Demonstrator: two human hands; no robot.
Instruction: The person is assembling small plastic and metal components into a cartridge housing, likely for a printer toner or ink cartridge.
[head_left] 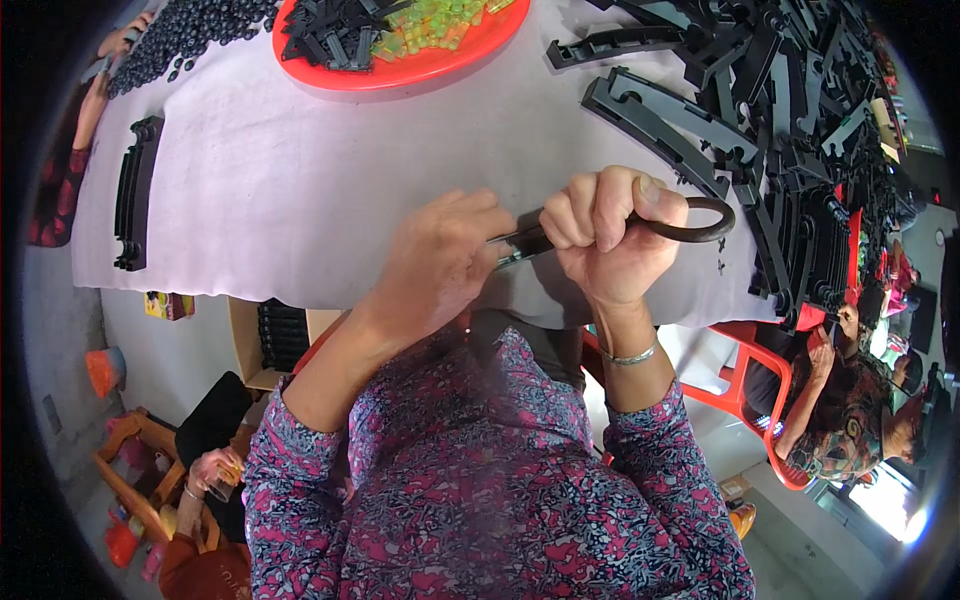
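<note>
Both hands meet over the near edge of the cloth-covered table [330, 200]. My right hand [615, 235] is closed around scissors [710, 222] with a dark ring-shaped handle, whose loop sticks out to the right past the thumb. Somewhat blurred, my left hand [445, 260] has its fingers curled in, palm side hidden. Between the fists shows a short dark length with a shiny edge [515, 245]; whether it is a blade or a separate piece I cannot tell. What the left fingers grip is hidden.
A red tray [420, 78] at the back holds black clips and yellow-green pieces. Black plastic parts [760, 110] heap at right; one long part [137, 195] lies left. Small black beads [195, 35] are at the far left. Other people sit around, one near a red chair [745, 375].
</note>
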